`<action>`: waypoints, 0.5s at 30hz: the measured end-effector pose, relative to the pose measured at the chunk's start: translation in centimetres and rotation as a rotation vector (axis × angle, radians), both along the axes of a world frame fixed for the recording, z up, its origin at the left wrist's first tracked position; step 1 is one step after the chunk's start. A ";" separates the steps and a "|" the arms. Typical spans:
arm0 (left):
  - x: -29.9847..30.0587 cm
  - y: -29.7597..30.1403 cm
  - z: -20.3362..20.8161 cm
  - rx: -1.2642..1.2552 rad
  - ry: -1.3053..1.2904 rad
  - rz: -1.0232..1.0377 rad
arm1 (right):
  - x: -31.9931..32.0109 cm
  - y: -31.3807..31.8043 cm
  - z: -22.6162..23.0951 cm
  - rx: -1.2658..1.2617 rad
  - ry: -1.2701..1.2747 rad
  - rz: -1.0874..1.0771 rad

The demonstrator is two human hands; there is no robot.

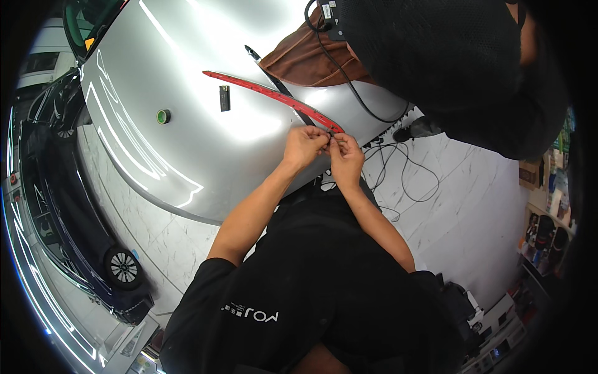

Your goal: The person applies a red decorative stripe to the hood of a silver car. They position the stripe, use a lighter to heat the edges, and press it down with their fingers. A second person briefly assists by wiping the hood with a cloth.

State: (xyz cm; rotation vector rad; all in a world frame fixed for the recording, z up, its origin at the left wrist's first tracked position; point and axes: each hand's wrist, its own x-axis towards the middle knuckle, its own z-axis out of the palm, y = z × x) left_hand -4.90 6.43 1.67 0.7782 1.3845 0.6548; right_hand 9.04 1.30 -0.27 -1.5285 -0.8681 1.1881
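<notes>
My left hand [304, 147] and my right hand [347, 161] meet at the near end of a long, thin, curved red trim strip [268, 93]. The fingers of both are pinched together on that end. Something small and dark shows between the fingertips, too small to name. Small dark spots dot the strip, which reaches away to the far left over a silver car hood [249, 153]. A black strip [278, 85] crosses beneath the red one, its lower part hidden near my left hand.
A black lighter-sized box [224, 98] and a small round green-topped container [163, 116] sit on the hood. Brown cloth [311, 57] drapes its far side, beside a person in black [448, 68]. Black cables [405, 174] loop over the marble floor. A dark car [75, 206] stands left.
</notes>
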 end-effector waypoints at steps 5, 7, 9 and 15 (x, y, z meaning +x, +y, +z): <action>-0.2 0.1 -0.4 0.012 0.033 -0.003 | 0.1 -0.8 0.5 0.165 -0.291 0.091; -0.3 0.1 -0.4 0.024 0.003 -0.009 | 0.0 -0.6 0.5 0.211 -0.299 0.081; -0.4 0.1 -0.4 0.042 -0.002 -0.023 | -0.1 -0.5 0.0 0.160 -0.264 0.071; -0.7 0.1 0.1 0.076 0.024 -0.077 | -0.4 -0.2 -0.1 0.123 -0.239 0.060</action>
